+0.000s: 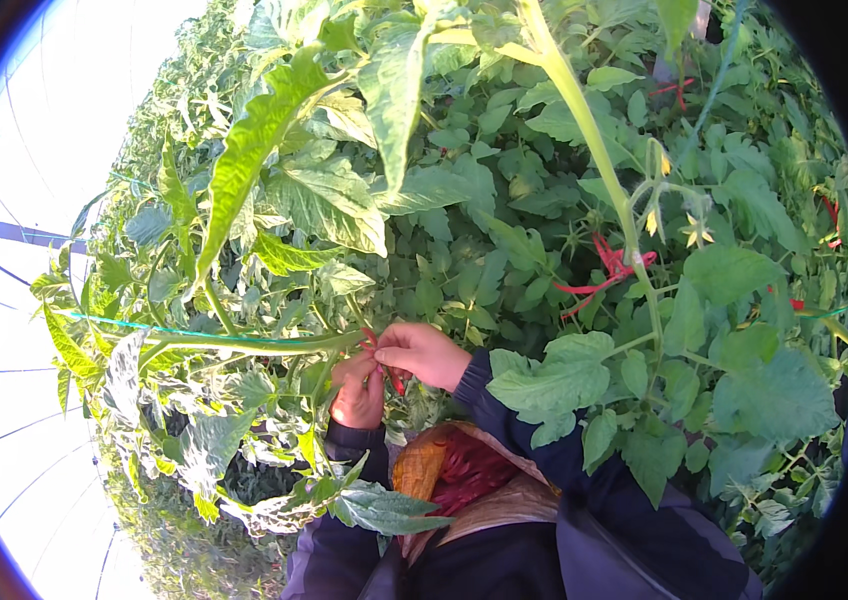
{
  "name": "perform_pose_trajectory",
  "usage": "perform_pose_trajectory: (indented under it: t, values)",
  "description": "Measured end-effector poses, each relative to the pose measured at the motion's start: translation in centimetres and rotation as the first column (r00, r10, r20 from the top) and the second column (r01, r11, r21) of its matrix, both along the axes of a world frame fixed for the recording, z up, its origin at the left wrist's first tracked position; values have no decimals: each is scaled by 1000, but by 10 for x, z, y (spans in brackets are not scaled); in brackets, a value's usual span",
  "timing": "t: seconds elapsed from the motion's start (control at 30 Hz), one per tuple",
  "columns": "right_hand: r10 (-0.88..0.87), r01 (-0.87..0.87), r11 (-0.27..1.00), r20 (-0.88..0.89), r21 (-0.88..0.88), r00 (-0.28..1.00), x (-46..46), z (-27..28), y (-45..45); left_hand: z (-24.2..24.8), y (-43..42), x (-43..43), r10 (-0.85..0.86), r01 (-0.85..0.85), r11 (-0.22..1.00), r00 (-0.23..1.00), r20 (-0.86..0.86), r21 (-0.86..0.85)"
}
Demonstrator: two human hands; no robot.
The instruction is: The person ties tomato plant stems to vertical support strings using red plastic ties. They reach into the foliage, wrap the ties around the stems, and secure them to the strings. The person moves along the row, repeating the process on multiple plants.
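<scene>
Both my hands meet at a thick green tomato stem [274, 345], where a red tie strip [370, 337] passes around it beside a green twine [191, 334]. My left hand [359, 390] pinches the red strip from below the stem. On the other side, my right hand [422, 352] holds the strip between thumb and fingertips, and red ends hang down between the hands. A pouch [503, 517] full of red strips [465, 469] sits open at my waist. The exact wrap of the strip is partly hidden by my fingers.
An upright tomato stem [596, 142] with yellow flowers [696, 231] rises at the right, bearing a tied red strip [608, 270]. Large leaves [551, 379] overlap my right sleeve. Dense foliage surrounds me, and a greenhouse frame bar [4, 227] shows at the left.
</scene>
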State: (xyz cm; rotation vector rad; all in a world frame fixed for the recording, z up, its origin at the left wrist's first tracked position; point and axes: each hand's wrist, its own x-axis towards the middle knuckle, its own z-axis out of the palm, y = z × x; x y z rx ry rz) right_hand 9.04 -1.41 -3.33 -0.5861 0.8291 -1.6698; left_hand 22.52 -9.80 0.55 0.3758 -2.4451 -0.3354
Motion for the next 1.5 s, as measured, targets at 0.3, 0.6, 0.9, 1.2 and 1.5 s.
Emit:
perform_pose_trajectory:
  t: [0.3, 0.6, 0.9, 1.2, 1.5]
  values:
    - [-143, 152, 988, 245, -19, 959, 11, -1, -4, 8, 7, -6, 23, -23, 1000, 1000, -15, -21]
    - [-327, 337, 941, 261, 5, 908, 15, -5, -31, 4, 11, -3, 285, -285, 952, 958, 21, 112]
    - [-337, 339, 940, 268, 43, 902, 1, 0, -28, 4, 3, -1, 22, -22, 1000, 1000, -7, 4]
    - [-401, 402, 916, 115, 22, 909, 14, -10, -1, 12, -2, -16, -156, 155, 984, 988, 9, 84]
    - [-767, 627, 624, -520, -466, 377, 1, 22, 14, 17, 10, -25, 74, -79, 960, 997, 32, 269]
